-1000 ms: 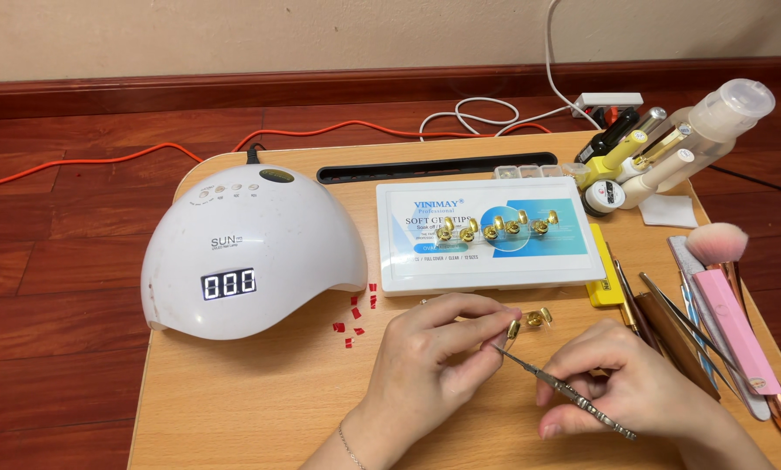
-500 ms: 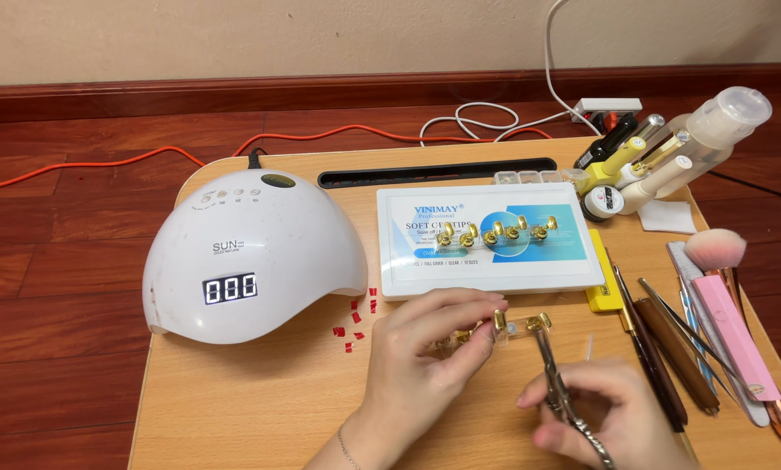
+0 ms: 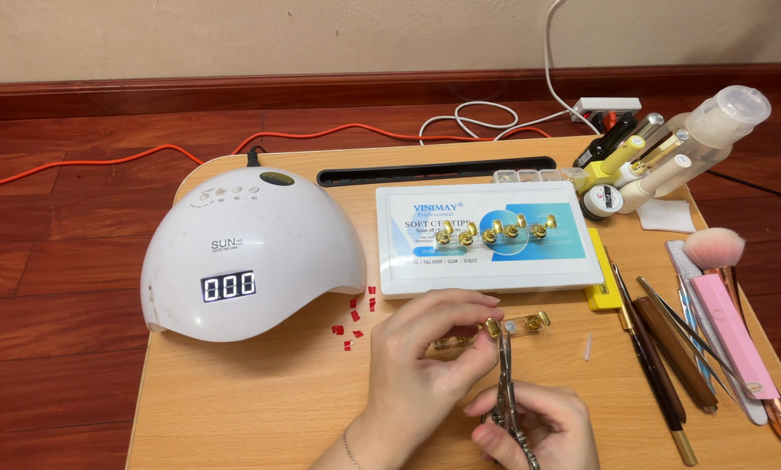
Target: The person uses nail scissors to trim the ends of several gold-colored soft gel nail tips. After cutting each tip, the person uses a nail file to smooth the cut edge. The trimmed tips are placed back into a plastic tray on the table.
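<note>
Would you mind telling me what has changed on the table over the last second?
The right hand drew back toward the near table edge and swung its metal tool from a slant to nearly upright, tip at the gold stand the left hand pinches. The left hand barely moved. The lamp, white box, brushes and bottles stayed put.

The dome-shaped plastic nail lamp (image 3: 251, 252) was white, the flat rectangular tips box (image 3: 486, 239) white and blue, the small paper scraps (image 3: 353, 318) red, the fluffy brush (image 3: 713, 247) pink.
</note>
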